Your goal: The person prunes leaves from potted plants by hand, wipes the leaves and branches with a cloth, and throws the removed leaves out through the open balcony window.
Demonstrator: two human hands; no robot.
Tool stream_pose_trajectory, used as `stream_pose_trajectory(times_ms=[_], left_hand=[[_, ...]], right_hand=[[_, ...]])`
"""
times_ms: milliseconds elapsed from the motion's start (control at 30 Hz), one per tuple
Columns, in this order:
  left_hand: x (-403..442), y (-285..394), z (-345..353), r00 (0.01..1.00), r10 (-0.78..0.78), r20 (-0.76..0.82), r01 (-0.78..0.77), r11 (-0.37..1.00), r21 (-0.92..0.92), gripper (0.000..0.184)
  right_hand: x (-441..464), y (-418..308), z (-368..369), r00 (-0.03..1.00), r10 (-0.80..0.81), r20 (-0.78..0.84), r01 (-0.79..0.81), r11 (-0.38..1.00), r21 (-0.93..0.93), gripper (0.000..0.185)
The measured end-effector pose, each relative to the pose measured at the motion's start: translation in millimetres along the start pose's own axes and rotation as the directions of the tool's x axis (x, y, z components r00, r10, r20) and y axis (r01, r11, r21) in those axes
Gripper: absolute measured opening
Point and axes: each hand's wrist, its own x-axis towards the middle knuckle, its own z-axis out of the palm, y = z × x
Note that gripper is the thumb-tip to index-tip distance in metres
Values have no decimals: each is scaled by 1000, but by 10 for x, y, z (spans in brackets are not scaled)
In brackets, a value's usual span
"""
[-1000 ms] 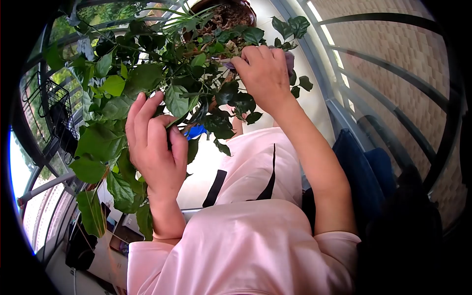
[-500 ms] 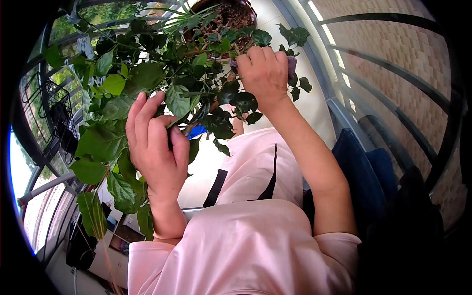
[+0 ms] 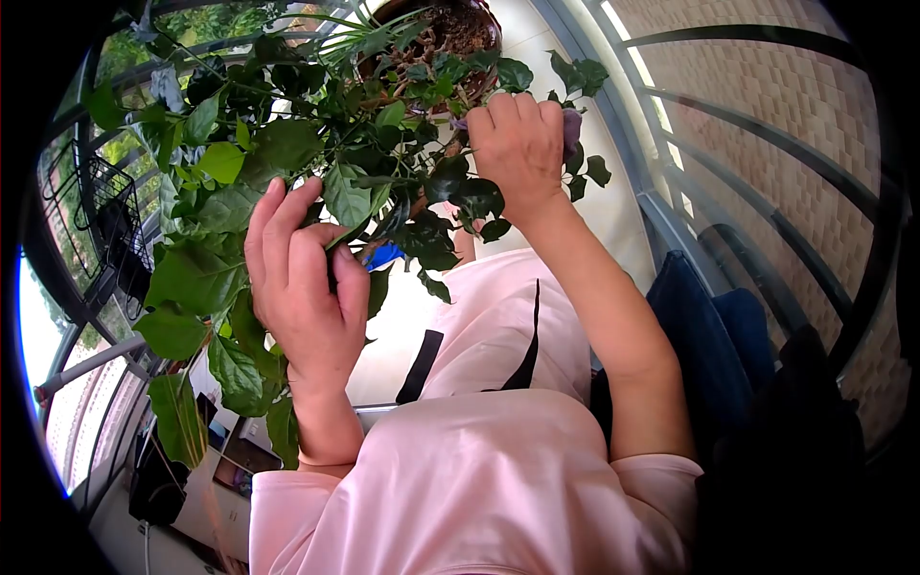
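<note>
A leafy green potted plant [image 3: 287, 144] spreads over the left and upper middle of the head view. Among its leaves is my left hand [image 3: 307, 278], fingers bent, with a green leaf [image 3: 356, 230] pinched between thumb and forefinger. My right hand [image 3: 517, 153] is closed beside the plant's right-hand stems, near the pot. Out of its fist pokes a purple cloth-like piece [image 3: 572, 132], mostly covered by the fingers. What the right fingertips touch is hidden behind the knuckles.
The plant's brown pot [image 3: 494, 34] with soil stands at the top. Dark metal railings [image 3: 747, 120] curve along the right and left. Dark blue fabric [image 3: 700, 316] lies by my right elbow. A black wire basket [image 3: 110, 211] hangs at left.
My right hand and the purple piece have shifted very slightly right. Some leaves beside it moved a little. The left hand holds almost the same position.
</note>
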Motion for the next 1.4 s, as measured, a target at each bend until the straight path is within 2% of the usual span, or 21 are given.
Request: stream_pose_trajectory(times_ms=[167,267,367,567,800,967,1400], left_hand=[[-2,-17,9,1000,-6,-9,6,1000,11,13],[-12,-19,-4,1000,-22,11,22,1000,-6,11],[-7,-5,5,1000,-22,15,23,1000,-13,10],[22,-19,-9,1000,1,-4,-1,1000,5,13],[17,-20,-16,1000,-7,8,7,1000,-8,13],[-5,-33,-20,1000,-11,8,11,1000,-17,13],[-14,-87,-18,1000,-15,5,15,1000,-12,14]], right_hand=[[-91,115,-59,994,101,-38,-101,995,-2,6],[-90,133,-145,995,93,-20,-91,991,93,12],[-104,107,-145,994,31,-105,-12,985,173,8],[-72,84,-84,980,-27,-197,46,994,94,14],[51,106,45,990,-88,-108,90,996,11,8],[121,208,178,964,-175,-199,187,982,41,8],[169,332,261,897,-377,-231,391,920,19,9]])
